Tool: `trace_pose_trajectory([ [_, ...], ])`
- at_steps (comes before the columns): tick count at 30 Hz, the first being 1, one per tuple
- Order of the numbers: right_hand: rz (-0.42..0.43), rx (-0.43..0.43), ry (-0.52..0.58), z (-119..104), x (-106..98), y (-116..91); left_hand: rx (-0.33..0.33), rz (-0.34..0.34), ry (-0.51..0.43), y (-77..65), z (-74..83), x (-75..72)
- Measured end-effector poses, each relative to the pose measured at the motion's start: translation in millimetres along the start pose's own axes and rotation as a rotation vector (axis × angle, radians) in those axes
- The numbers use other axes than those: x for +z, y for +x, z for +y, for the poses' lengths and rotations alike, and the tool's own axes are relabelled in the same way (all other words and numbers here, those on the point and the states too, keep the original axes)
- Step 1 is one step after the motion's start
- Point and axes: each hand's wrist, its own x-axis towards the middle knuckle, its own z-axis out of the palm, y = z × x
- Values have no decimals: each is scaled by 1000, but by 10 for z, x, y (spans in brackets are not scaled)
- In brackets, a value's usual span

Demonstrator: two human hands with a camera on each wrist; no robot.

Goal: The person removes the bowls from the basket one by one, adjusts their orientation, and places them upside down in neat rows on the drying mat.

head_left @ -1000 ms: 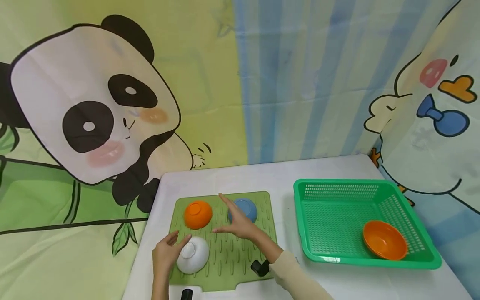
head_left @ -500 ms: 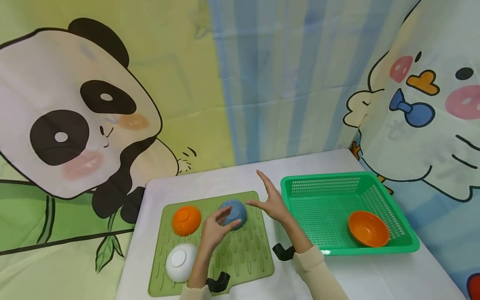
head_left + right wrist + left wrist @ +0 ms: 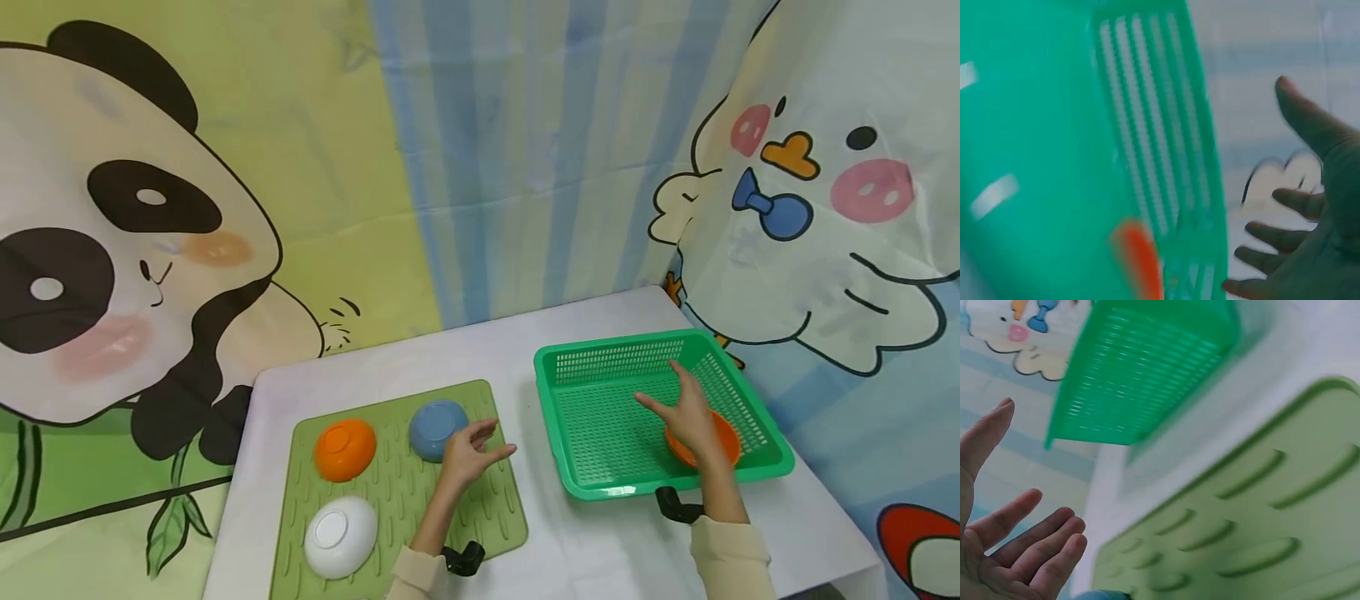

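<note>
My right hand (image 3: 690, 417) hovers over the green basket (image 3: 558, 433), thumb and fingers spread and holding nothing. Beneath it, partly hidden by the hand and wrist, an orange bowl (image 3: 733, 437) sits in the basket's right part. My left hand (image 3: 468, 454) is above the right part of the green mat (image 3: 412, 517), fingers loosely extended with nothing in them. Just behind it, a blue bowl (image 3: 435, 427) rests upside down on the mat. Another orange bowl (image 3: 345, 450) and a white bowl (image 3: 341, 537) lie upside down on the mat's left side.
A white-covered table (image 3: 510, 358) carries the mat and basket, with a narrow strip of cloth between them. Behind stands a printed curtain (image 3: 495, 167) with a panda and a chick. Black wrist mounts (image 3: 463, 558) sit on both arms.
My right hand has moved right, from above the blue bowl to over the basket. The left hand has shifted right, from beside the white bowl to near the blue one. The view has turned right.
</note>
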Motion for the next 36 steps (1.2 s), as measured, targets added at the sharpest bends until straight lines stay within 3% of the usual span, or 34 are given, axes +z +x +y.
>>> trace_pose_trajectory([
  [3,-28,71,-84,270,-148,-77,-31,3,-1,19,-213,7],
  [8,-70,133,-219,554,-217,-152,-59,9,-17,10,-374,-4],
  [10,-88,136,-257,601,-216,-167,-64,11,-23,-8,-360,-18],
  [16,-165,172,-286,631,-202,-169,-85,28,35,57,-693,-5],
  [20,-214,216,-301,656,-185,-152,-102,33,25,63,-791,0],
  [26,-238,225,-326,686,-161,-152,-123,29,15,11,-772,-9],
  [33,-227,226,-347,671,-155,-157,-104,17,-46,-96,-477,-35],
  [36,-211,229,-346,673,-150,-158,-100,15,-42,-95,-480,-37],
])
